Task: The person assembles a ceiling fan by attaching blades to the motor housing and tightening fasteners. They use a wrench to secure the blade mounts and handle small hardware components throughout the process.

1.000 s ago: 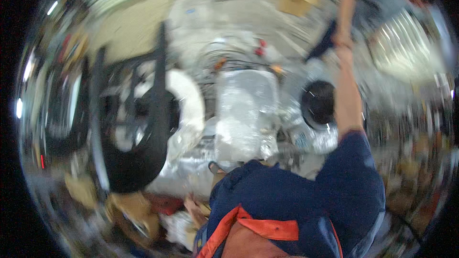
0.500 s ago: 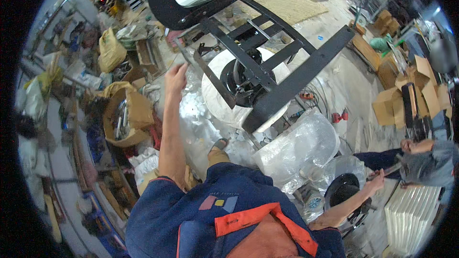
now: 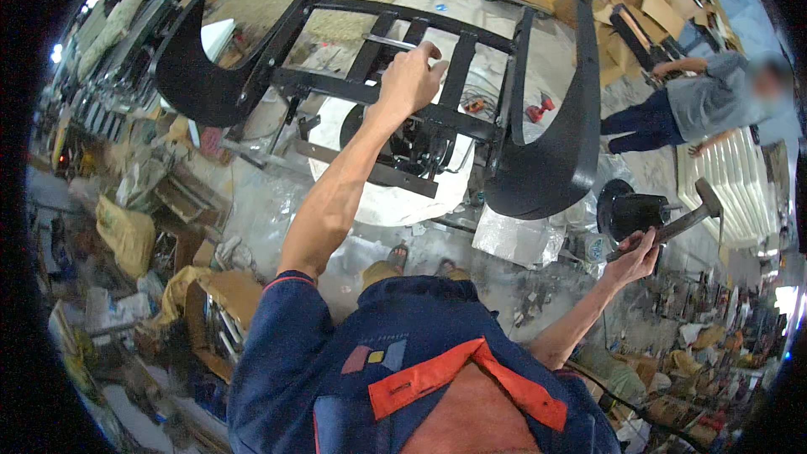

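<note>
A black metal frame (image 3: 382, 88) with curved side pieces stands before me on a round white base (image 3: 450, 189). Over its crossbars, my left hand (image 3: 408, 82) has its fingers curled, beside the end of a thin silver bar (image 3: 388, 41); what they hold, if anything, is hidden. Off to the right, my right hand (image 3: 635, 257) is closed round the wooden handle of a hammer (image 3: 685, 224), its head pointing away from me. Just beyond that hand sits a black round-flanged part (image 3: 630, 208).
Clear plastic wrap (image 3: 517, 237) lies right of the base. A co-worker in grey (image 3: 706, 101) is at the right, near stacked white panels (image 3: 735, 181). Cardboard boxes (image 3: 643, 0), a red power tool (image 3: 538, 109) and a yellow sack (image 3: 124, 231) surround the work spot.
My view has turned right and the frame now faces me squarely. My left hand has moved onto the frame's crossbars. The hammer in my right hand has come into clear view.
</note>
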`<state>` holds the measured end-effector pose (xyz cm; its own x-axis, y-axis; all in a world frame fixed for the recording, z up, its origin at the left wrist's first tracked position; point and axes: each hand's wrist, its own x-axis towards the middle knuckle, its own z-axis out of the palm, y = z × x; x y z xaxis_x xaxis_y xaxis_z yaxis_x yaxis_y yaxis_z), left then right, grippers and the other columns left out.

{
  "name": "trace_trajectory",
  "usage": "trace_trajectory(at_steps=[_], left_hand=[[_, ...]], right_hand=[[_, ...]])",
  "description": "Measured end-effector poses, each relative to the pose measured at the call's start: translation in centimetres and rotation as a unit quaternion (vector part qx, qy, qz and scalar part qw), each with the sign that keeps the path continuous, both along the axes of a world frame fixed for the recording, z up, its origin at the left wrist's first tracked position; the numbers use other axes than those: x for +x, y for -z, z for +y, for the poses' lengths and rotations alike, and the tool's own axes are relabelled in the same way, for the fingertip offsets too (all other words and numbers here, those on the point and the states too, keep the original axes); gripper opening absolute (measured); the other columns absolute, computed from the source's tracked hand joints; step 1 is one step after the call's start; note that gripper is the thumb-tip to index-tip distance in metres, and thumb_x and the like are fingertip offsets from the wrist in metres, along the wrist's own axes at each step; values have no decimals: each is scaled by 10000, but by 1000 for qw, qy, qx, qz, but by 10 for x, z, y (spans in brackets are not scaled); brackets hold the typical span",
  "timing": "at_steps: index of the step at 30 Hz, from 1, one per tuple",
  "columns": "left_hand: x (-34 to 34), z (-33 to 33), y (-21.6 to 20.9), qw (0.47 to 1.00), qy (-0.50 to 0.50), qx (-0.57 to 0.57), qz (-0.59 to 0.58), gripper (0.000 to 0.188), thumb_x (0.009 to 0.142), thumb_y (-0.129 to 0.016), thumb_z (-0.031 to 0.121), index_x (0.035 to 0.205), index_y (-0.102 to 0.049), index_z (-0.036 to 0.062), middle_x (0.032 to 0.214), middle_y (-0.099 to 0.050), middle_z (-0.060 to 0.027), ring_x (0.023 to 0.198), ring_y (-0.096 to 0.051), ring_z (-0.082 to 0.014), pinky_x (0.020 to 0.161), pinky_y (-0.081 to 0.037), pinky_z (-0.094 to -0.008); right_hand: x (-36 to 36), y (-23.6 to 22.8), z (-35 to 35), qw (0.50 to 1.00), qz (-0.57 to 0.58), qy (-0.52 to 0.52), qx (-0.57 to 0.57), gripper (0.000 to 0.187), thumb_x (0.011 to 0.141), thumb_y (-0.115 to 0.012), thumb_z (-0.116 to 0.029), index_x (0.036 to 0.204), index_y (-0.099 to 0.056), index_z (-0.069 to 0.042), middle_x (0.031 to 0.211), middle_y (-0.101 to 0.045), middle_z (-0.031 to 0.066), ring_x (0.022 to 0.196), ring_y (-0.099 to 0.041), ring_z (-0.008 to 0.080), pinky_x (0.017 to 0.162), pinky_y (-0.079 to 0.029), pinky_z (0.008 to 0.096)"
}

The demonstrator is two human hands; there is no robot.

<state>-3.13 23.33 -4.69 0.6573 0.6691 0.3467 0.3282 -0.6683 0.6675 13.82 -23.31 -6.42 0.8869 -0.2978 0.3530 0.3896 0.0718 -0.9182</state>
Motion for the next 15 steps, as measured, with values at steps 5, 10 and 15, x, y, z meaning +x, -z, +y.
trace_trajectory(at_steps=[5, 10, 15], left_hand=[[4, -36, 36, 988, 81, 66, 114, 325, 957, -692, 348, 1139, -657, 81, 846, -728, -229, 886, -717, -437, 766, -565, -543], [-2, -44, 70, 985, 91, 77, 122, 243, 956, -671, 303, 1109, -719, 121, 912, -736, -214, 899, -709, -437, 779, -570, -546], [-16, -54, 43, 990, 89, 91, 67, 307, 959, -687, 291, 1193, -733, 98, 998, -755, -206, 907, -748, -359, 786, -579, -472]], right_hand=[[-63, -15, -20, 999, 13, 43, -26, 278, 1008, -663, -270, 1131, -662, -20, 737, -574, 2, 531, -461, 75, 466, -354, 237], [-111, -20, -39, 999, 9, 38, -31, 276, 1004, -632, -207, 1182, -657, 2, 731, -572, 5, 543, -466, 72, 475, -361, 238], [-144, -8, -53, 996, 20, 22, -79, 156, 1015, -582, -128, 1055, -653, 5, 703, -564, 1, 544, -475, 67, 485, -361, 241]])
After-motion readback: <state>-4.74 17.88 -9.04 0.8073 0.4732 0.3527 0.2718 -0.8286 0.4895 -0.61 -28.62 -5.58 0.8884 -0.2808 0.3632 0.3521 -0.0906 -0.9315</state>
